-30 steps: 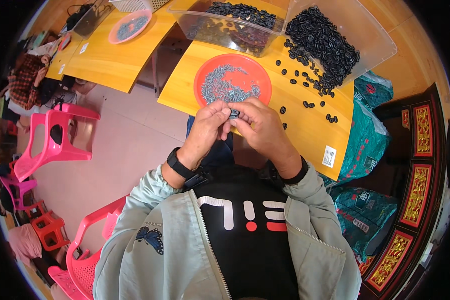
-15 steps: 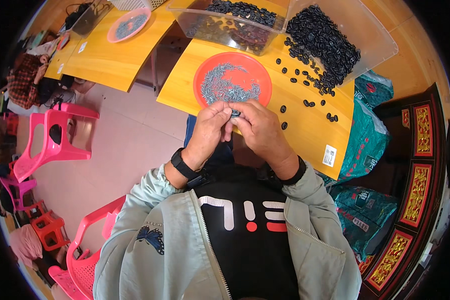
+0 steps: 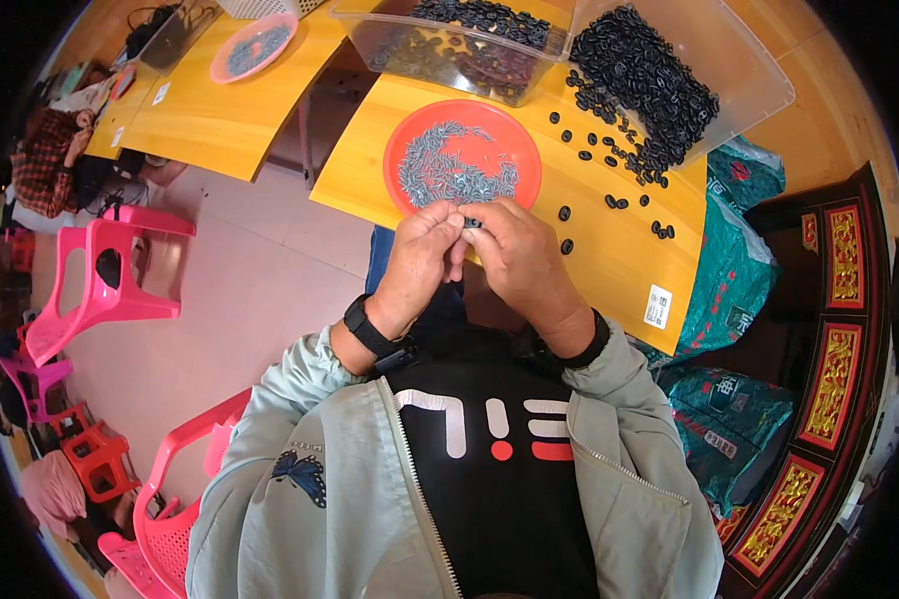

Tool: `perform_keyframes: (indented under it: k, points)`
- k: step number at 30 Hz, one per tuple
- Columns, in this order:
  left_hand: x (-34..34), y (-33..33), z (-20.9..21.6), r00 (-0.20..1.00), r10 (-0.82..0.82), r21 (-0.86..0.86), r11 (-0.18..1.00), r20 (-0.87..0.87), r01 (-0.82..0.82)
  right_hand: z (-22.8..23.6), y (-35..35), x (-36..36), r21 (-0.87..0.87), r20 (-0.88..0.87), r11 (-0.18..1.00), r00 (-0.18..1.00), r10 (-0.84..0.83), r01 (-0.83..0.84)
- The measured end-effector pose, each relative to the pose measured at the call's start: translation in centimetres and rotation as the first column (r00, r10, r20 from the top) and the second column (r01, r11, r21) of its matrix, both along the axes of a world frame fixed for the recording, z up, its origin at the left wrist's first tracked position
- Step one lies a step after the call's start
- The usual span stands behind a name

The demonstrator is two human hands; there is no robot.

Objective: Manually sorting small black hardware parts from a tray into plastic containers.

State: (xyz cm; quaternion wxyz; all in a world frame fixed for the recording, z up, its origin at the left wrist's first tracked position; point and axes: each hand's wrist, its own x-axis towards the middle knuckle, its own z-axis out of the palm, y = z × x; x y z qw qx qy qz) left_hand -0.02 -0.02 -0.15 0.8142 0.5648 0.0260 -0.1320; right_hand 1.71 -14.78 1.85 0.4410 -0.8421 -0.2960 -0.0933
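Observation:
My left hand (image 3: 422,258) and my right hand (image 3: 519,256) meet at the near rim of a red plate (image 3: 520,122), fingertips pinched together. Between them a small black oval part (image 3: 472,224) shows, mostly covered by the right thumb and fingers. What the left fingertips pinch is hidden. Small grey screw-like pins (image 3: 432,172) lie heaped on the plate just beyond my hands. Several loose black oval parts (image 3: 565,214) are scattered on the yellow table (image 3: 624,270) to the right of my right hand.
A tipped clear bin (image 3: 749,75) spills black oval parts at the far right; another clear bin (image 3: 449,62) stands behind the plate. Green bags (image 3: 724,260) crowd the table's right side. Pink chairs (image 3: 110,265) stand left. A second table (image 3: 195,120) bears a pink plate (image 3: 220,70).
Both hands stay together in nearly the same place, with small finger movement; the black part shows slightly less. The whole view has shifted very slightly.

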Motion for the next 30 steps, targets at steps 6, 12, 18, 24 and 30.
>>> perform_keyframes:
  k: [6,12,18,24,30]
  points:
    - [0.5,-0.2,-0.1,0.995,0.014,0.06,0.998,0.102,-0.02,-1.9,-0.5,0.7,0.332,-0.417,0.943,0.901,0.123,0.025]
    - [0.8,0.3,0.3,0.994,-0.013,0.092,0.996,0.109,0.003,-1.9,-0.5,0.9,0.473,-0.484,0.879,0.852,0.198,0.065]
    - [0.6,0.8,0.1,0.991,-0.086,0.067,0.995,0.099,0.08,0.9,-1.1,1.1,0.291,-0.563,0.956,0.812,0.156,0.018]
    - [0.8,1.7,-0.6,0.988,-0.068,-0.02,0.997,0.14,0.071,7.4,-2.5,6.3,0.018,-0.215,0.999,0.976,0.041,-0.038]
    - [0.9,1.7,-0.1,0.989,-0.092,-0.016,0.995,0.117,0.094,11.5,-3.9,16.9,0.014,0.212,0.955,0.933,-0.292,0.296]
